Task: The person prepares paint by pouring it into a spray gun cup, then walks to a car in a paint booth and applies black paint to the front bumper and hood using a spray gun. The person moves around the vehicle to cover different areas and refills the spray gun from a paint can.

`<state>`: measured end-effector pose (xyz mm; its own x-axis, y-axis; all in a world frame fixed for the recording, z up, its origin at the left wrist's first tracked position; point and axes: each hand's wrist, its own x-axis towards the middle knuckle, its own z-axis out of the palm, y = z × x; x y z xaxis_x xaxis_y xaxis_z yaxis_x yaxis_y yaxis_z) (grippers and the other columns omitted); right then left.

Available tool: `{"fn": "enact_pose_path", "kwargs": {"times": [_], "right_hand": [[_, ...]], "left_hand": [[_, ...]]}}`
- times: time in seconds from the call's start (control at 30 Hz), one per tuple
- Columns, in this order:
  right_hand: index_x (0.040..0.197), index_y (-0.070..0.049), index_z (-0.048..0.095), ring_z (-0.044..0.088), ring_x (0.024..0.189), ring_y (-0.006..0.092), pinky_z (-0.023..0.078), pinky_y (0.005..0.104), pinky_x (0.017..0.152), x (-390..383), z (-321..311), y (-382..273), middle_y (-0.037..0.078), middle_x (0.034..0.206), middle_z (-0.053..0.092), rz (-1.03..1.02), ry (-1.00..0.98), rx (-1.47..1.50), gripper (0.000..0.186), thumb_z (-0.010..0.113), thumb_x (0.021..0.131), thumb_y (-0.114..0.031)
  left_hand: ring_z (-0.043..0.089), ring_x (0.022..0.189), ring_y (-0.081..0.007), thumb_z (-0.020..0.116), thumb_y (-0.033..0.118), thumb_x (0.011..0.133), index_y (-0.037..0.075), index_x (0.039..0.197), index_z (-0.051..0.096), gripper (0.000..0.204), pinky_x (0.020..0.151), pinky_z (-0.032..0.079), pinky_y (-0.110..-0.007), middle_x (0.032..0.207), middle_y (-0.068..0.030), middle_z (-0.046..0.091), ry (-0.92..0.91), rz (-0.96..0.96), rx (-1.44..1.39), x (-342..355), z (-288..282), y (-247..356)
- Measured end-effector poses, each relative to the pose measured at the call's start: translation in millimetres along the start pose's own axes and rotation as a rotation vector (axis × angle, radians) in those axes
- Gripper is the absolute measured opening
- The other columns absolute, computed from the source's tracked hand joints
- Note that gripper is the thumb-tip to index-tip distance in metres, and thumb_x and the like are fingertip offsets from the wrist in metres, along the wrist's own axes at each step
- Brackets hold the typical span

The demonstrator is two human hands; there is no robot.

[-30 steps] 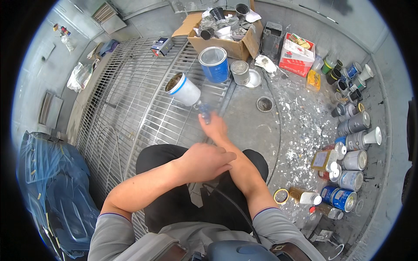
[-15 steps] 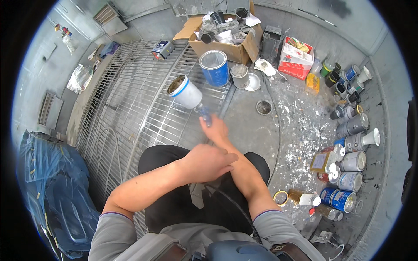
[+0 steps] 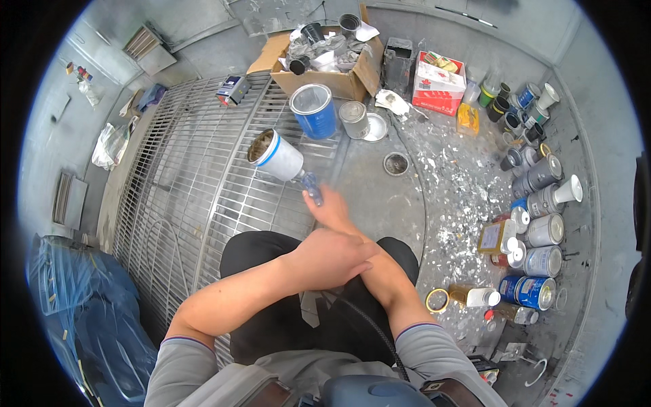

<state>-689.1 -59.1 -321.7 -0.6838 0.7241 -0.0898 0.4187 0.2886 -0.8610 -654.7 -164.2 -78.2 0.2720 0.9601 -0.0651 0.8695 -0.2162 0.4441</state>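
Observation:
My right hand (image 3: pixel 330 205) is closed round the bluish, motion-blurred grip of what looks like a spray gun (image 3: pixel 310 188). Its white cup (image 3: pixel 281 159) has a blue band and is tipped sideways to the left, and brown residue shows in its open mouth. My left hand (image 3: pixel 333 256) lies across my right forearm with its fingers curled; anything inside them is hidden. Below that hand a black braided hose (image 3: pixel 363 315) runs over my lap. Beyond the cup, a blue open-topped can (image 3: pixel 312 112) stands beside a small grey can (image 3: pixel 354 120) and a white lid (image 3: pixel 376 127).
Metal grating (image 3: pixel 180 136) covers the floor on the left. A cardboard box (image 3: pixel 325 83) of used cups and paper stands at the back, near a red and white box (image 3: pixel 439 85). Several cans and bottles (image 3: pixel 544 229) line the right wall. Blue plastic sheeting (image 3: pixel 88 305) hangs lower left.
The whole view has shifted slightly, so the surroundings sit further left. My left hand has slid a little further over my right forearm. The spray gun stays in my right hand, its cup still tilted.

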Motion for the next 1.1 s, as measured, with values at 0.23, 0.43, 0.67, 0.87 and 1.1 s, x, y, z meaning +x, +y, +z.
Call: {"fn": "enact_pose_path", "kwargs": {"times": [0.23,0.43,0.67,0.87,1.1], "right_hand": [[0.103,-0.006,0.068,0.072,0.089,0.0443,0.056,0.0544,0.076,-2,4,2,0.021,0.090,0.075,0.054,0.013,-0.042,0.061,0.062,0.093,-0.066],[0.114,-0.008,0.072,0.072,0.099,0.0442,0.057,0.0533,0.084,5,4,-1,0.022,0.100,0.076,0.141,0.010,0.056,0.066,0.062,0.090,-0.069],[0.116,-0.006,0.072,0.069,0.109,0.0418,0.052,0.0523,0.097,-3,-73,40,0.023,0.111,0.074,0.063,0.132,0.512,0.062,0.066,0.094,-0.064],[0.126,-0.003,0.068,0.070,0.113,0.0362,0.055,0.0456,0.096,-78,-189,179,0.020,0.116,0.074,-0.080,0.946,0.549,0.049,0.079,0.089,-0.032],[0.141,-0.001,0.058,0.067,0.105,0.0205,0.053,0.0355,0.094,-314,-283,79,0.015,0.115,0.073,0.336,1.922,0.412,0.055,0.076,0.094,-0.025]], "left_hand": [[0.072,0.078,-0.0331,0.069,0.025,0.095,0.007,0.105,0.064,0.021,0.068,0.057,-0.046,0.085,-0.0116,0.071,0.049,0.131,-0.043,10,12,5],[0.071,0.074,-0.0280,0.070,0.026,0.094,0.010,0.106,0.059,0.023,0.062,0.055,-0.042,0.078,-0.0068,0.063,0.009,0.374,-0.054,43,22,43],[0.075,0.091,-0.0334,0.074,0.020,0.095,0.014,0.126,0.069,0.032,0.075,0.060,-0.042,0.105,-0.0104,0.075,-0.074,0.551,-0.291,131,65,20],[0.072,0.093,-0.0227,0.063,0.001,0.100,0.000,0.126,0.068,0.026,0.084,0.057,-0.033,0.106,-0.0138,0.074,0.067,0.683,-0.680,237,124,0],[0.064,0.117,-0.0241,0.057,0.001,0.102,0.002,0.143,0.051,0.042,0.096,0.053,-0.036,0.130,-0.0147,0.062,-0.549,0.799,-0.849,231,219,120]]}}
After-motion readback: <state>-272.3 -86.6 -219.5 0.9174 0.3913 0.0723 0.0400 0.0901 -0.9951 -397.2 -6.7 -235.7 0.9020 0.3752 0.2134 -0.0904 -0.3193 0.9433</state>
